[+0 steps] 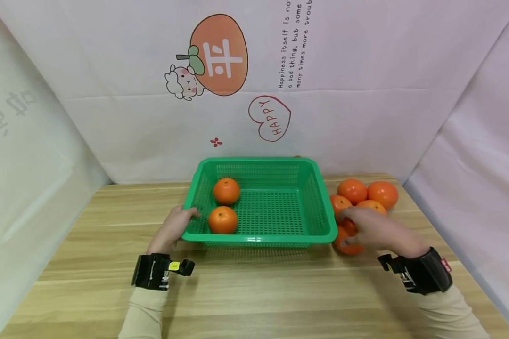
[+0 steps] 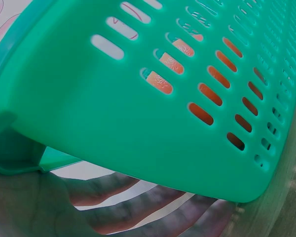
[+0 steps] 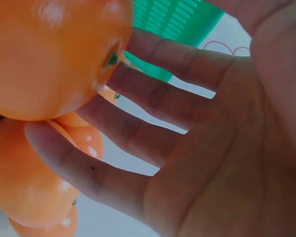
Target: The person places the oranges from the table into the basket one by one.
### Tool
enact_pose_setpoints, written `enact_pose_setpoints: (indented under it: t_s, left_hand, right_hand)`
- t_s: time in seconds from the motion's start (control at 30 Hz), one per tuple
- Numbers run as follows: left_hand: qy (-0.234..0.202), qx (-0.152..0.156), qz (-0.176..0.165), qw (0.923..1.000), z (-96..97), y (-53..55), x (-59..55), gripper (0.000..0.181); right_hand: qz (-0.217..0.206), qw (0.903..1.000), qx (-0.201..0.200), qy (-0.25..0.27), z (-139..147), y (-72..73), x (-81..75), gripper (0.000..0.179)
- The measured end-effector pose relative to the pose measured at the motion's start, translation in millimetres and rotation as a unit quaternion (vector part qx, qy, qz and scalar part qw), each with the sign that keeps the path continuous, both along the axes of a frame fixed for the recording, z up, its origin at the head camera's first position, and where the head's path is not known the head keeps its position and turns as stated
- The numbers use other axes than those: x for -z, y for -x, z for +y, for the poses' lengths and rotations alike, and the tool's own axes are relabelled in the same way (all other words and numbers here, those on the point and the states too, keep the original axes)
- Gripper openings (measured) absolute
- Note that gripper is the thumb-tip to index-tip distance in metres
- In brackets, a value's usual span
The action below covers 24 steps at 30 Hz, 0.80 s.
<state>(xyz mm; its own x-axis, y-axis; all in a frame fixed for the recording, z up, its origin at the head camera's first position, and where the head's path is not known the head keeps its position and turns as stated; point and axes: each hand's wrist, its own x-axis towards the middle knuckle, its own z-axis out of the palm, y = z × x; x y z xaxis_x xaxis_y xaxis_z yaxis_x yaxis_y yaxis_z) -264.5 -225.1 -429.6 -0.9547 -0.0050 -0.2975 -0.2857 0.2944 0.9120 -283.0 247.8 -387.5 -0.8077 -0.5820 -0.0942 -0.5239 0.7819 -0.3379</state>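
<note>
The left hand holds the basket by the rim, thumb hooked over, fingers along the outside. Two oranges sit in the basket, just right of that thumb. The right hand has its fingers spread wide by an orange, some tips hidden behind it; contact I cannot tell. More oranges cluster beyond those fingers on the table.

Rect. green basket w/ perforated walls stood upright, L hand gripping its rim beside 2 round oranges inside. Several more oranges lay clustered just outside its R side, partly covered by R hand.
</note>
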Motion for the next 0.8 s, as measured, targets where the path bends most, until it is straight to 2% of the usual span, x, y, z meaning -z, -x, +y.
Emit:
enact_pose_setpoints:
  t_s: [0.1,0.3,0.53,0.63,0.8]
  left_hand:
    - [0.002,0.001,0.000,1.0000,0.3,0.6,0.3,0.049]
    - [0.000,0.002,-0.003,1.0000,0.4,-0.3,-0.4,0.049]
    - [0.005,0.006,-0.004,1.0000,0.2,-0.1,-0.8,0.045]
    - [0.009,0.006,-0.002,0.9999,-0.4,-0.2,-1.5,0.044]
    - [0.008,0.010,-0.003,0.9999,0.6,-0.4,-1.6,0.046]
  right_hand:
    - [-0.008,0.9999,0.002,-0.007,-3,-1.6,2.0,0.044]
    - [-0.028,0.9994,0.006,-0.020,-10,-4.3,12.4,0.077]
    - [-0.079,0.9963,0.030,-0.014,-19,-8.6,28.1,0.071]
    - [-0.083,0.9960,0.032,0.006,-21,-9.3,32.1,0.076]
    - [-0.090,0.9950,0.042,0.014,-21,-9.6,33.7,0.072]
